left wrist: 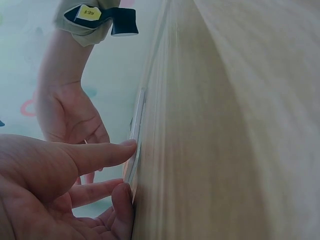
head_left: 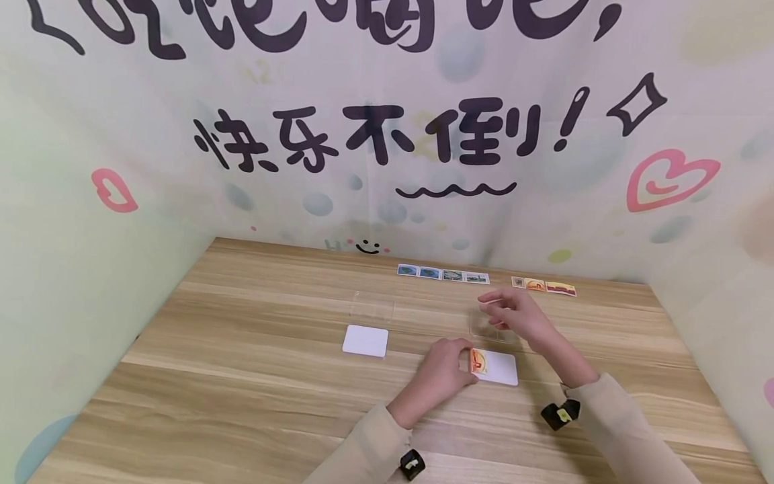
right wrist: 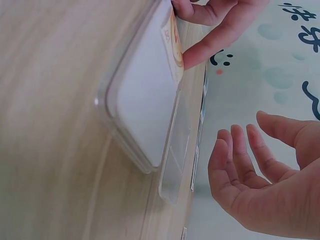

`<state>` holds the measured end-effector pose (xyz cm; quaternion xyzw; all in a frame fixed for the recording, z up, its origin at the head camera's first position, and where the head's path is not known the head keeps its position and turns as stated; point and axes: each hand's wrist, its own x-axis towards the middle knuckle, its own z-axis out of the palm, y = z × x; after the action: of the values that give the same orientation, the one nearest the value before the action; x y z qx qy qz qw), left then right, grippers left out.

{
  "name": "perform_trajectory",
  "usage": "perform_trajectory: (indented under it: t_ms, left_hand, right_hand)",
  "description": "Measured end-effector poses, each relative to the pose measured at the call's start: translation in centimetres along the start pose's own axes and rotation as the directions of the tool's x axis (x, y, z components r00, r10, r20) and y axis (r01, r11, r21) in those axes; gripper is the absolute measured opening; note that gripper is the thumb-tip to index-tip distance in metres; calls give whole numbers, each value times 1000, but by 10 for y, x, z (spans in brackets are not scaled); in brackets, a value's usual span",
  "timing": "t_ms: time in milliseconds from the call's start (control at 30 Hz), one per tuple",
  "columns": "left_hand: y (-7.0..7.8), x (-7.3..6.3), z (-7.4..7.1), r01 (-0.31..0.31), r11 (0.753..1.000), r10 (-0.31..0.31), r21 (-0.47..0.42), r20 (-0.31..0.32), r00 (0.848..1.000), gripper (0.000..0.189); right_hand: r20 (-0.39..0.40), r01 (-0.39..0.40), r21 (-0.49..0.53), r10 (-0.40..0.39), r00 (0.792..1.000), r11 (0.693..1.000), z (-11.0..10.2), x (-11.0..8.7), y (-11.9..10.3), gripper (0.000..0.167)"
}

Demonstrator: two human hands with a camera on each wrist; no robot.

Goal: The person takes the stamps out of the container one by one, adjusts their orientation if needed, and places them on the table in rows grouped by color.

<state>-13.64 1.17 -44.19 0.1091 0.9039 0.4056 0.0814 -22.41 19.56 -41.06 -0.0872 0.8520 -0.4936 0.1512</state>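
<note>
A shallow clear case with a white insert (head_left: 500,368) lies on the table, a small orange-and-yellow stamp (head_left: 479,361) on its left end. My left hand (head_left: 443,371) holds the case at its left end, thumb and fingers at the edges; the right wrist view shows its fingertips by the stamp (right wrist: 173,47). Above a clear plastic lid (head_left: 484,325), just behind the case, hovers my right hand (head_left: 514,314). Its fingers are loosely bent and nothing shows in them in the right wrist view.
To the left lies a second white-filled case (head_left: 365,341), with another clear lid (head_left: 371,308) behind it. Along the table's back edge run a row of several blue and green stamps (head_left: 442,274) and three reddish and brown stamps (head_left: 544,286). A printed cloth wall (head_left: 302,202) rises behind.
</note>
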Motion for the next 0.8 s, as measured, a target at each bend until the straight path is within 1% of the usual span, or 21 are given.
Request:
perform_trajectory:
  t_ms: [267,600,800]
  left_hand:
    - [0,-1,0,-2,1000,2,4,-9,1000,49]
    - [0,-1,0,-10,1000,10,7,-9,1000,49]
    - [1,-1,-2,-27,1000,27,12,-9,1000,48]
  right_hand:
    - [-6,-19,20,19,1000,1000,2,-3,2,39]
    - [-10,-4,17,4,1000,1000,2,-7,3,39]
    - [-7,3,7,-3,1000,1000,2,-10,2,39]
